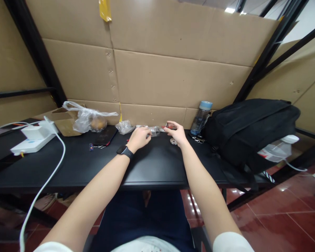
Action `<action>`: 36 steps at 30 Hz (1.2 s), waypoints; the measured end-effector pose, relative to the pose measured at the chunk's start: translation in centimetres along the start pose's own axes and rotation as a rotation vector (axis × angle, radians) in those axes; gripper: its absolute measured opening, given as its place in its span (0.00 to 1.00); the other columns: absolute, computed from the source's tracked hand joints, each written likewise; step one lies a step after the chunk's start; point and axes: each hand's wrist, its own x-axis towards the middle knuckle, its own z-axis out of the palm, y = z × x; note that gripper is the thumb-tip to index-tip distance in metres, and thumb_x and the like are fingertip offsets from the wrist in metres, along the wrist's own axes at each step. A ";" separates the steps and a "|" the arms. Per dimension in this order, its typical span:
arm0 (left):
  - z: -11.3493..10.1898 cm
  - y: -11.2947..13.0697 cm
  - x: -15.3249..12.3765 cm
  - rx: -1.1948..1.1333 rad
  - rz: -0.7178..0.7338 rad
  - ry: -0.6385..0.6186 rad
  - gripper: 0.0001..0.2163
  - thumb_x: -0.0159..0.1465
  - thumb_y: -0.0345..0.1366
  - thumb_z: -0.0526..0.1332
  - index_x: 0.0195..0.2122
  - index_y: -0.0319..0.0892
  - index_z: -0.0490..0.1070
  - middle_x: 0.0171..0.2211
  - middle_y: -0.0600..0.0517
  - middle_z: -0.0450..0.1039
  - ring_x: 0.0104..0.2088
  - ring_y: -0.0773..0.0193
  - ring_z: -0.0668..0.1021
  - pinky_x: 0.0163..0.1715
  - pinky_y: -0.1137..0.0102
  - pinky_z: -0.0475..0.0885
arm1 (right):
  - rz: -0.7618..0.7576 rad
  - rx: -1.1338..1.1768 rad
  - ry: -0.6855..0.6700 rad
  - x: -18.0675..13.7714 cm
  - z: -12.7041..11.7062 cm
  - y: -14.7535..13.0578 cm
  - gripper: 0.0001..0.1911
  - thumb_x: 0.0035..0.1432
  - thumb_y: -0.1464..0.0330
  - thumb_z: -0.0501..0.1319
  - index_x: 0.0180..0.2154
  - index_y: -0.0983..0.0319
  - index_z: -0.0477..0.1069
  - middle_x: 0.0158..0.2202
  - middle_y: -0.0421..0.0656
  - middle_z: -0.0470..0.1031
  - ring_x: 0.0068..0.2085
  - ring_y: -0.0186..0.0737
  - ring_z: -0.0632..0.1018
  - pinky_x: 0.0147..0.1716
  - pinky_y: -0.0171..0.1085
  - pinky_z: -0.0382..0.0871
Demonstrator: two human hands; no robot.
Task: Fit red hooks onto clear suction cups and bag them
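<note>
My left hand (pixel 140 138), with a dark watch (pixel 125 151) on its wrist, is low over the back of the black table (pixel 154 168). Its fingers are loosely bent and apart, with nothing visible in them, beside clear plastic packaging (pixel 154 131). To the right, my right hand (pixel 177 133) pinches a small dark item with thumb and forefinger; its kind is too small to make out. A bit of red shows near those fingertips. Just below this hand lies a small pale ring-shaped roll (pixel 173 141).
Left of my hands are crumpled clear plastic (pixel 124 127), a dark phone (pixel 105 135), a tied plastic bag (pixel 90 119), a cardboard box (pixel 65 122) and a white charger with cable (pixel 36 134). A water bottle (pixel 201 118) and black backpack (pixel 252 129) stand right. Cardboard (pixel 157 77) walls the back.
</note>
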 end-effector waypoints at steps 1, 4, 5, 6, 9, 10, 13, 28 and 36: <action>0.5 0.5 0.0 0.000 0.040 -0.045 0.07 0.61 0.30 0.59 0.36 0.44 0.77 0.39 0.47 0.77 0.42 0.54 0.77 0.48 0.63 0.68 | -0.018 -0.035 0.002 0.2 -0.3 0.2 0.30 0.44 0.61 0.73 0.50 0.61 0.76 0.44 0.46 0.77 0.35 0.38 0.80 0.32 0.37 0.77; 1.6 1.3 -0.2 -0.012 0.125 -0.186 0.07 0.59 0.28 0.60 0.33 0.43 0.77 0.37 0.48 0.77 0.38 0.58 0.78 0.45 0.66 0.69 | -0.091 -0.149 -0.015 0.7 -1.1 0.8 0.28 0.44 0.63 0.72 0.50 0.62 0.76 0.43 0.46 0.77 0.35 0.38 0.79 0.38 0.39 0.77; 1.7 1.4 -0.3 -0.016 0.141 -0.227 0.06 0.59 0.29 0.60 0.34 0.43 0.77 0.38 0.49 0.77 0.39 0.58 0.78 0.45 0.67 0.69 | -0.120 -0.203 -0.019 0.8 -1.3 1.0 0.27 0.45 0.64 0.72 0.49 0.62 0.77 0.43 0.47 0.77 0.36 0.38 0.79 0.39 0.39 0.76; 1.7 1.4 -0.4 -0.020 0.147 -0.261 0.06 0.60 0.30 0.60 0.35 0.44 0.77 0.39 0.49 0.77 0.40 0.58 0.78 0.45 0.67 0.69 | -0.146 -0.266 -0.026 0.9 -1.6 1.1 0.25 0.45 0.65 0.72 0.48 0.62 0.78 0.44 0.47 0.77 0.36 0.38 0.79 0.40 0.39 0.76; 1.5 1.3 -0.6 -0.035 0.136 -0.351 0.09 0.65 0.36 0.60 0.42 0.47 0.78 0.46 0.50 0.77 0.48 0.57 0.77 0.49 0.65 0.67 | -0.183 -0.460 -0.093 0.8 -2.1 0.9 0.22 0.45 0.67 0.71 0.46 0.61 0.79 0.43 0.46 0.78 0.33 0.36 0.77 0.39 0.37 0.74; 1.3 1.3 -0.7 -0.039 0.124 -0.381 0.10 0.66 0.38 0.59 0.45 0.49 0.77 0.48 0.50 0.76 0.50 0.56 0.76 0.50 0.64 0.67 | -0.175 -0.507 -0.141 0.7 -2.2 0.8 0.22 0.46 0.66 0.71 0.46 0.61 0.79 0.41 0.45 0.79 0.31 0.35 0.76 0.37 0.36 0.73; 0.8 1.4 -0.8 -0.015 0.065 -0.465 0.14 0.66 0.42 0.59 0.52 0.55 0.75 0.55 0.51 0.73 0.55 0.50 0.72 0.53 0.58 0.65 | -0.130 -0.583 -0.296 0.2 -2.3 0.2 0.22 0.45 0.66 0.72 0.45 0.62 0.79 0.35 0.42 0.79 0.28 0.33 0.75 0.34 0.34 0.70; 0.4 0.8 -0.9 -0.026 0.047 -0.705 0.20 0.69 0.44 0.55 0.62 0.69 0.65 0.70 0.50 0.55 0.67 0.43 0.59 0.60 0.40 0.56 | -0.126 -0.791 -0.526 -0.7 -0.5 0.7 0.16 0.37 0.66 0.77 0.30 0.62 0.78 0.29 0.41 0.80 0.32 0.38 0.78 0.33 0.32 0.68; -0.1 0.7 -0.8 -0.085 0.073 -0.726 0.21 0.68 0.42 0.57 0.61 0.69 0.65 0.71 0.55 0.52 0.67 0.44 0.60 0.60 0.40 0.57 | -0.042 -0.659 -0.565 -0.5 0.0 1.3 0.11 0.42 0.75 0.73 0.33 0.63 0.80 0.27 0.41 0.81 0.31 0.38 0.80 0.33 0.32 0.70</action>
